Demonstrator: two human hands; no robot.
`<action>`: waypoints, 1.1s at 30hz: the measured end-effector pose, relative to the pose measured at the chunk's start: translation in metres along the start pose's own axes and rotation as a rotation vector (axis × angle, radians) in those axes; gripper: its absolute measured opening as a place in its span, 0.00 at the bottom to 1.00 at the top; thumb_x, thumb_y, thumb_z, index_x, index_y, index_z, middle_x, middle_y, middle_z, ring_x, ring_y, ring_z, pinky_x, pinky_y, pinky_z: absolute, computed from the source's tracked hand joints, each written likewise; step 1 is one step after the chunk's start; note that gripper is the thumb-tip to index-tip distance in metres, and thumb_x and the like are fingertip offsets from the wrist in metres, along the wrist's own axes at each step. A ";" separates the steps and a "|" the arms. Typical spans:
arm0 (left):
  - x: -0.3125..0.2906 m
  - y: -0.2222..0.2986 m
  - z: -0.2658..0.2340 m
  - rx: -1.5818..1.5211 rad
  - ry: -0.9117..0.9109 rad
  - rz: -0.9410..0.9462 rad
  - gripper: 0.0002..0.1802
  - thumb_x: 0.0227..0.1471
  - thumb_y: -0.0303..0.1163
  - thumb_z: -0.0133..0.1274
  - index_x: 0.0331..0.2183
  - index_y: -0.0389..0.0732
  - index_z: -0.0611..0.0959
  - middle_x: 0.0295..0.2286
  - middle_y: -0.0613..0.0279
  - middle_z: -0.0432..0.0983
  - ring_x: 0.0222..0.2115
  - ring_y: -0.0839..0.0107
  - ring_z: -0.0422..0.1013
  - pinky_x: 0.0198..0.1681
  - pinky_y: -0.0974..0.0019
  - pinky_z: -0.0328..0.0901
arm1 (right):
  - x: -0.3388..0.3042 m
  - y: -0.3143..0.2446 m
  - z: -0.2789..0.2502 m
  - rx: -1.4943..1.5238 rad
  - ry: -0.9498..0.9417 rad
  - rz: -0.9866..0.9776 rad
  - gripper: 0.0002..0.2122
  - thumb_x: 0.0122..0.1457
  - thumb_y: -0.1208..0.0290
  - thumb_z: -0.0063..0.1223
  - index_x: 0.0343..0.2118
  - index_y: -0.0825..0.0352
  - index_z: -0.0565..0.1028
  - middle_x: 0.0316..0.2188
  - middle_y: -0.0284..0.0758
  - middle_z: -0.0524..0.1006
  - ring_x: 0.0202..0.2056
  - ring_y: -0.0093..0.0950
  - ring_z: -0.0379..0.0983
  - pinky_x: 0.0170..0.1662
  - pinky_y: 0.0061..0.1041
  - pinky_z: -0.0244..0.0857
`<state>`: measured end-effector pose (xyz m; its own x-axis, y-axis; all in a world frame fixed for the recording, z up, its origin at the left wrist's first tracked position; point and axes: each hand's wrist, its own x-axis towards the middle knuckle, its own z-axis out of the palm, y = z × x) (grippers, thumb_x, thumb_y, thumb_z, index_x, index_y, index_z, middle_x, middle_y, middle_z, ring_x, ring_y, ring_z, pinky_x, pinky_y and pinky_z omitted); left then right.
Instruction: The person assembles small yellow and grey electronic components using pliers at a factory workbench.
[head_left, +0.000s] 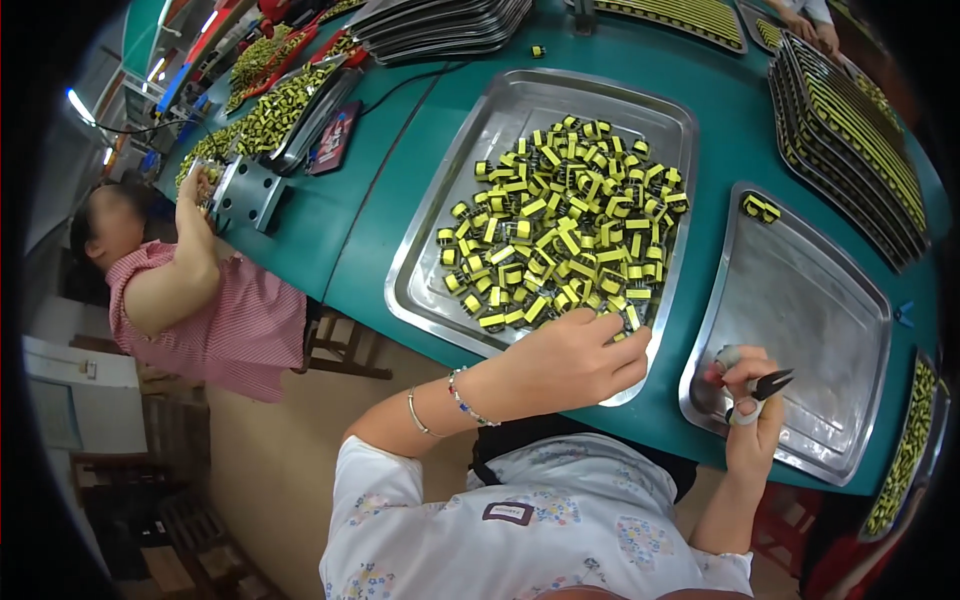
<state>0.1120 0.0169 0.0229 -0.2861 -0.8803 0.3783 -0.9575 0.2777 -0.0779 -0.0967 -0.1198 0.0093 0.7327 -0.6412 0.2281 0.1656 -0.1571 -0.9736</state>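
Yellow-black components (568, 232): we seem to be picking, left hand (582, 358) over their near edge, grip unclear, right hand (757, 432) grasping cutters (773, 383); next likely needs careful pinching.

Free room — the shallow metal tray (800, 300) ahead of the right hand (757, 415). Obstacles — heaped yellow-taped transformers (560, 235) ahead of the left hand (575, 362), the tray's raised rim (690, 375) between hands, stacked trays (850, 140) beyond.

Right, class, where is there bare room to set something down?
Most of the smaller tray, between the yellow-and-black parts in its upper-left corner and the right hand over its lower left; also green tabletop left of the bigger tray. Crowded: the bigger tray's heap, with the left hand at its near edge.
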 end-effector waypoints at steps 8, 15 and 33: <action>-0.005 -0.005 0.001 -0.174 0.112 -0.030 0.13 0.40 0.31 0.54 0.33 0.45 0.79 0.35 0.67 0.74 0.25 0.76 0.68 0.23 0.74 0.63 | -0.001 0.004 0.008 -0.057 0.039 0.029 0.17 0.57 0.58 0.54 0.33 0.71 0.71 0.30 0.35 0.70 0.29 0.22 0.64 0.34 0.20 0.57; -0.009 -0.001 -0.002 -0.218 0.312 -0.175 0.14 0.37 0.29 0.56 0.33 0.45 0.80 0.35 0.64 0.75 0.25 0.71 0.74 0.24 0.72 0.67 | 0.001 0.003 0.010 -0.156 -0.004 -0.038 0.11 0.56 0.66 0.54 0.31 0.71 0.71 0.26 0.34 0.70 0.27 0.22 0.64 0.31 0.20 0.58; 0.004 0.010 -0.009 -2.090 0.678 -0.916 0.30 0.54 0.39 0.54 0.52 0.29 0.67 0.44 0.49 0.69 0.31 0.72 0.70 0.32 0.71 0.71 | 0.021 -0.016 0.014 -0.153 -0.054 0.120 0.13 0.58 0.67 0.50 0.34 0.75 0.73 0.27 0.34 0.74 0.28 0.21 0.70 0.33 0.19 0.63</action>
<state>0.1020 0.0194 0.0320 0.4801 -0.8742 -0.0731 0.6358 0.2894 0.7155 -0.0742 -0.1202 0.0291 0.7763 -0.6214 0.1060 -0.0238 -0.1969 -0.9801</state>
